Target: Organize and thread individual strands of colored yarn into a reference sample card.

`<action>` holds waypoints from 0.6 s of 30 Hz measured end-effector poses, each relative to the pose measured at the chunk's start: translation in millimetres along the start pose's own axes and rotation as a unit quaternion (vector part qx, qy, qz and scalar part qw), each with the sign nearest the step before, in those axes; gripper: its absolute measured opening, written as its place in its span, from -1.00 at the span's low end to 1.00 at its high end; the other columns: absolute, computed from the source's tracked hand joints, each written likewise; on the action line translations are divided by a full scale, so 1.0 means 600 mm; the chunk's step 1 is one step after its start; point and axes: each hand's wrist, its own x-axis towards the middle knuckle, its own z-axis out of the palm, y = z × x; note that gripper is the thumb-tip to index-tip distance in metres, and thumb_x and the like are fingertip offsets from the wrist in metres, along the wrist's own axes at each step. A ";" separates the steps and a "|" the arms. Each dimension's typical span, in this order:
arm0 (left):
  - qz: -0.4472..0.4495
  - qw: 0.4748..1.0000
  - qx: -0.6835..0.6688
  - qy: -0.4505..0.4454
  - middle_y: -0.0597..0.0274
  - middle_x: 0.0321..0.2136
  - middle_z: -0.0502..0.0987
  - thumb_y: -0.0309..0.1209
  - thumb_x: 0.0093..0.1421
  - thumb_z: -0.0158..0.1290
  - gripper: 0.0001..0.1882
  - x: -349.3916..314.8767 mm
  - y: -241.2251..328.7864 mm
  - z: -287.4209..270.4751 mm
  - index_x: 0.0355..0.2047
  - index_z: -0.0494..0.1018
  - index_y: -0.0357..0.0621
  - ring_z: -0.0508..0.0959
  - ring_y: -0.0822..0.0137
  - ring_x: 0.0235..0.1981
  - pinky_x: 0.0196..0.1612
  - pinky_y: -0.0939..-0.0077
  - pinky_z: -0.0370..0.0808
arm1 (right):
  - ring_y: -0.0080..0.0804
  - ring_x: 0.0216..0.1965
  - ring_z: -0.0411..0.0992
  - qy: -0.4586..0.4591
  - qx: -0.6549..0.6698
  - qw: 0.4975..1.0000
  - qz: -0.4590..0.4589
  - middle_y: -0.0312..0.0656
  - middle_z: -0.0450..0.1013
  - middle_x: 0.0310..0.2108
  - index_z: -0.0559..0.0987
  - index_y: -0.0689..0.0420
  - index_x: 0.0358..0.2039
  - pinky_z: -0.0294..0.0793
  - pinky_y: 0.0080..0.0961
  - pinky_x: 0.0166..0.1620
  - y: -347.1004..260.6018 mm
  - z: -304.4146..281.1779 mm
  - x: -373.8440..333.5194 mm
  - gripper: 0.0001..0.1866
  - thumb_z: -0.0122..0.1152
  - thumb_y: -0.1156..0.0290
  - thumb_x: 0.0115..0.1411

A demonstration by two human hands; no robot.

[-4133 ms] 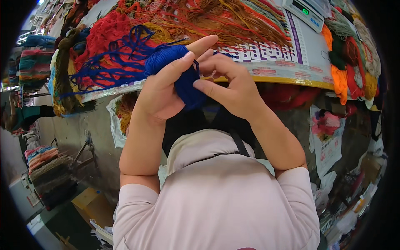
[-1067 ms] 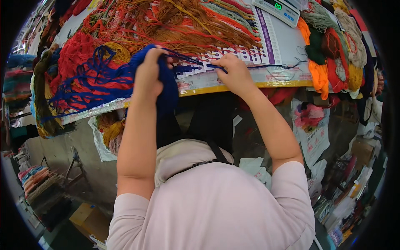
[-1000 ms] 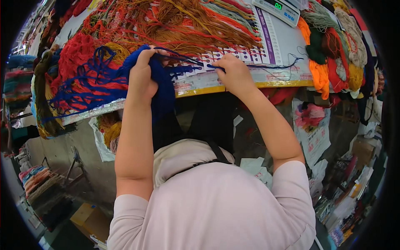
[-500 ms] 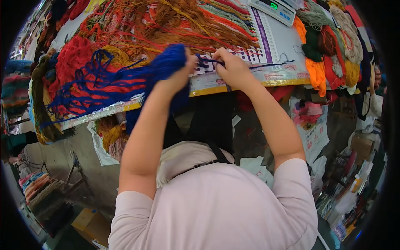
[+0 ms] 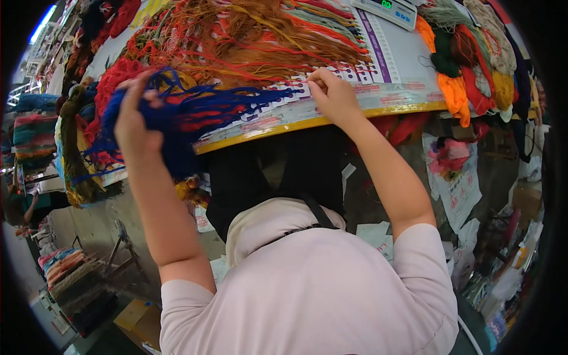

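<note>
A loose bundle of blue yarn (image 5: pixel 195 109) spreads over the left front of the table, its strands running right to a white card with punched holes (image 5: pixel 278 102). At its left end my left hand (image 5: pixel 139 115) is over the blue yarn, smeared by motion, so its grip is unclear. My right hand (image 5: pixel 336 99) is closed in a pinch by the card's front edge, just right of where the blue strands end. What its fingertips hold is too small to make out. Behind both hands lie brown and orange yarns (image 5: pixel 254 44), fanned out from the card.
A digital scale (image 5: pixel 387 12) stands at the back right. Orange yarn (image 5: pixel 455 100) and dark green yarn (image 5: pixel 445 64) hang over the table's right side. Red yarn (image 5: pixel 121 74) is heaped at the left. Yellow tape (image 5: pixel 284 127) lines the front edge. A cardboard box (image 5: pixel 139 322) is on the floor.
My left hand has swung left, and the blue bundle has shifted left with its strands stretched out from the card. My right hand has stayed near the card; the blue strand no longer shows in its fingers.
</note>
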 end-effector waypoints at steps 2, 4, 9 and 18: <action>-0.129 0.975 -0.110 -0.142 -0.11 -0.05 0.48 -0.45 0.25 -0.02 -0.78 -0.089 -0.019 0.092 -0.11 0.36 -0.24 0.59 0.27 -0.23 -0.32 0.52 0.55 | -0.41 -0.47 0.47 0.043 0.135 0.989 -0.030 -0.19 0.48 -0.50 0.51 0.16 -0.28 0.43 -0.48 -0.34 -0.045 0.014 -0.030 -0.80 0.21 0.31 0.17; -0.162 0.951 -0.132 -0.228 -0.04 0.14 0.34 -0.38 0.30 -0.14 -0.60 -0.151 -0.041 0.154 0.10 0.31 -0.31 0.39 0.21 0.13 0.03 0.36 0.43 | -0.45 -0.38 0.46 0.004 0.274 0.960 -0.061 -0.20 0.46 -0.40 0.53 0.17 -0.22 0.43 -0.51 -0.27 -0.122 0.018 -0.059 -0.75 0.26 0.31 0.14; -0.200 0.926 -0.147 -0.285 0.05 0.16 0.32 -0.35 0.30 -0.16 -0.47 -0.195 -0.045 0.171 0.22 0.17 -0.39 0.33 0.25 0.17 0.15 0.41 0.32 | -0.53 -0.32 0.39 -0.141 0.331 0.926 -0.116 -0.23 0.42 -0.33 0.58 0.17 -0.26 0.38 -0.58 -0.23 -0.195 0.024 -0.089 -0.77 0.32 0.36 0.09; -0.174 0.933 -0.094 -0.301 -0.10 0.19 0.21 -0.32 0.25 -0.12 -0.39 -0.204 -0.020 0.127 0.26 0.10 -0.34 0.26 0.10 0.21 0.20 0.29 0.24 | -0.58 -0.32 0.47 -0.176 0.457 0.872 -0.015 -0.24 0.55 -0.38 0.61 0.32 -0.33 0.42 -0.67 -0.17 -0.213 0.017 -0.110 -0.83 0.17 0.45 0.22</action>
